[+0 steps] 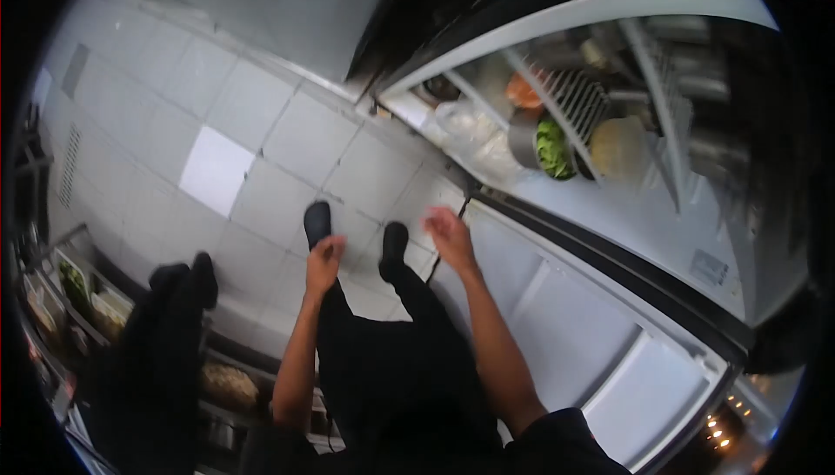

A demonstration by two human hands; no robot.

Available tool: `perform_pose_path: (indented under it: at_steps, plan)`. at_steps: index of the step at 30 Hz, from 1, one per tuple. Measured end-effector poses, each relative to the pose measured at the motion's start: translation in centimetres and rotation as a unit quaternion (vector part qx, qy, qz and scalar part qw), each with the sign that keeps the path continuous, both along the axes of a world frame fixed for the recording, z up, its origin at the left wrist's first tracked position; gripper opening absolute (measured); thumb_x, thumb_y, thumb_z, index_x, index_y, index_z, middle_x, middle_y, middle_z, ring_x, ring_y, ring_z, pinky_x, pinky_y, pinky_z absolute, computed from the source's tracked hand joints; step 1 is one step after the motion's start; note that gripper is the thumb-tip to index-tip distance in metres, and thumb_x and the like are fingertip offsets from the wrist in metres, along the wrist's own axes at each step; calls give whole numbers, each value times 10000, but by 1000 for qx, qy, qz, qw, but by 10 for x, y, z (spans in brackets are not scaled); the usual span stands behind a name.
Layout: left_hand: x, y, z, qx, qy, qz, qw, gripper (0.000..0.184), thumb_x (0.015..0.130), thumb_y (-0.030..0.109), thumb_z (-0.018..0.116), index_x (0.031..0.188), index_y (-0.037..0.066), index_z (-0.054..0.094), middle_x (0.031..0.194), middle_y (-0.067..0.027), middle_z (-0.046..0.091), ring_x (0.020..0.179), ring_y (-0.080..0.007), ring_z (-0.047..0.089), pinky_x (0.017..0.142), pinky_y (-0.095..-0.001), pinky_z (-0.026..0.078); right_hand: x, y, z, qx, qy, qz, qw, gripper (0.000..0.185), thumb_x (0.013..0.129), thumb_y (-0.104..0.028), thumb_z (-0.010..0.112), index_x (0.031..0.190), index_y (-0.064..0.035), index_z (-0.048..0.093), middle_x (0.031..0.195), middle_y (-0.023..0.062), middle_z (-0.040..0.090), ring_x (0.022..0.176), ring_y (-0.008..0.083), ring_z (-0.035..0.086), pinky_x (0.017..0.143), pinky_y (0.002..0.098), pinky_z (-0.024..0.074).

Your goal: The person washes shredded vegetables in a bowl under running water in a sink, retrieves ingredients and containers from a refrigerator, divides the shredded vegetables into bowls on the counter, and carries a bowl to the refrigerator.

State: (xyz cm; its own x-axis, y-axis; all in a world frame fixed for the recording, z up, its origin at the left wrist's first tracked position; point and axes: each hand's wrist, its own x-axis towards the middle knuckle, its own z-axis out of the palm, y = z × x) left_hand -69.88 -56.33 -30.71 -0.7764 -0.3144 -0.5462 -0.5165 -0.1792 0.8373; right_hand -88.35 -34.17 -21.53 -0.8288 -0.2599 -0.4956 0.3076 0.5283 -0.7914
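R hand (450, 236) open, empty, nr door (565, 301); L hand (324, 259) blurred, can't tell grip. Bag (478, 137) nr fridge (626, 224) front edge could slip if you bump it.

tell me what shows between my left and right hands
Between your left hand and right hand, the head view shows your black right shoe and pale floor tiles, both lower down.
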Motion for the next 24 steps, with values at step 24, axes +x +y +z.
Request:
perform_pose_path:
  at_steps: [24]
  plan:
    - [-11, 120, -75, 209, -143, 131, 959, 214, 920, 261, 544, 1047, 100, 608, 927, -26, 626, 748, -100, 587, 659, -233, 445, -359, 17, -48, 266, 167, -15, 949, 536, 741, -431, 646, 1062, -17, 535, 998, 158, 623, 884, 336, 618, 810, 409, 466]
